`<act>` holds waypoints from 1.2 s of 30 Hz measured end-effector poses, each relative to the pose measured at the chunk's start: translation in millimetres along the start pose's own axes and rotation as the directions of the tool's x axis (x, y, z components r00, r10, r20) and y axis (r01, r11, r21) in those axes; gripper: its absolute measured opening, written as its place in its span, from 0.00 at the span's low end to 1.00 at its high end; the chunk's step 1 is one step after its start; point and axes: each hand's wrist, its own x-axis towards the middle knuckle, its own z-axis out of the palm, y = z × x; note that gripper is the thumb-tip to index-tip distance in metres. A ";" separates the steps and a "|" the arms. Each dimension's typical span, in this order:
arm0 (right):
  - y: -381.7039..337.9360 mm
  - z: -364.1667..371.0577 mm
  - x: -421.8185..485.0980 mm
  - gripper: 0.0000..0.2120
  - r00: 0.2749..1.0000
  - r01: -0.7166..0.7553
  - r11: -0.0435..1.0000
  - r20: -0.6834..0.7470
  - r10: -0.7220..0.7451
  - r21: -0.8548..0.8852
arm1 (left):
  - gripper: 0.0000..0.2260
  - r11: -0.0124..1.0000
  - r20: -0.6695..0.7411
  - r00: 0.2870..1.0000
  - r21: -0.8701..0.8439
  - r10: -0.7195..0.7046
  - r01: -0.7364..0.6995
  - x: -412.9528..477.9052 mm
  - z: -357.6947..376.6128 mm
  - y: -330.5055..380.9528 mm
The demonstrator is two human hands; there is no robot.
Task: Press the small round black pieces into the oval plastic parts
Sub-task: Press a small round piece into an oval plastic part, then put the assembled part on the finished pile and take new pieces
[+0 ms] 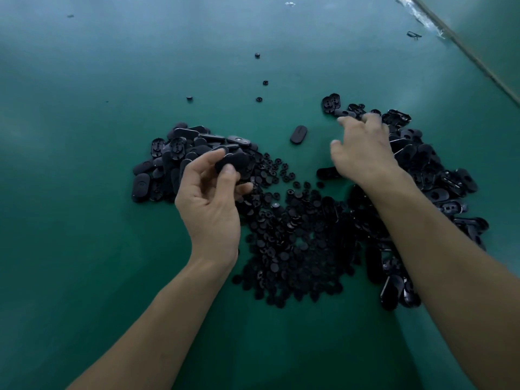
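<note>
Left hand (pixel 211 198) pinches one oval part (pixel 233 164) above the surface (pixel 84 192). Right hand (pixel 363 150) lies curled over the oval pile (pixel 439 178), at 3 o'clock of the round pieces (pixel 289 235); its grip cannot be told. Judged step: fetching stock. Next move calls for one round piece, seated squarely.

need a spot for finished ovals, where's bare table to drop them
Wide bare green mat lies left of the left oval pile, and more beyond the four stray round pieces. A small gap surrounds the lone oval part. Crowded: the round-piece heap runs into the right oval pile, under the right hand.
</note>
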 end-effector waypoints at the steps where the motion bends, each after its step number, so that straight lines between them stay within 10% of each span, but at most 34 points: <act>1: 1.3 0.4 2.6 0.23 0.999 -0.040 0.999 0.030 0.041 -0.029 | 0.10 1.000 -0.042 0.999 -0.026 -0.013 0.012 0.6 0.4 0.5; 6: 2.8 5.6 6.7 0.17 1.000 0.006 0.979 -0.024 -0.011 -0.201 | 0.14 0.993 -0.127 0.989 -0.094 -0.077 0.066 1.0 2.4 2.8; 17: 3.0 12.8 -11.3 0.15 0.946 0.204 0.972 -0.277 -0.166 0.115 | 0.31 0.998 -0.106 0.993 0.020 -0.053 0.056 -1.9 4.0 2.6; 25: -12.5 3.1 -38.6 0.08 0.969 0.103 0.541 0.038 -0.244 0.835 | 0.10 0.980 0.066 0.996 0.184 0.065 -0.076 -3.5 1.3 -1.1; 36: -28.6 12.8 -59.0 0.12 0.870 0.234 0.494 0.047 -0.491 0.838 | 0.04 0.978 0.160 0.987 0.201 0.025 -0.058 -7.0 1.3 3.2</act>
